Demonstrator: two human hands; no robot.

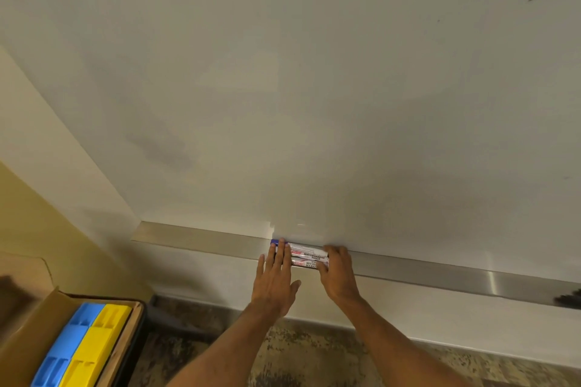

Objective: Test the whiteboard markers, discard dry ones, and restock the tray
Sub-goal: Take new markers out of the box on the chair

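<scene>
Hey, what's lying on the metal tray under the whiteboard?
At least two whiteboard markers lie side by side on the tray. The left hand hides part of their left ends, the right hand their right ends. Something dark, cut off, sits far right.

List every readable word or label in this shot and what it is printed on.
"WHITEBOARD MARKER": upper marker, lying in the tray.
"WHITE BO" and "MARKE": lower marker, the rest covered by the right hand.
Red logos on both markers: too blurred to read.
No other text visible.
</scene>
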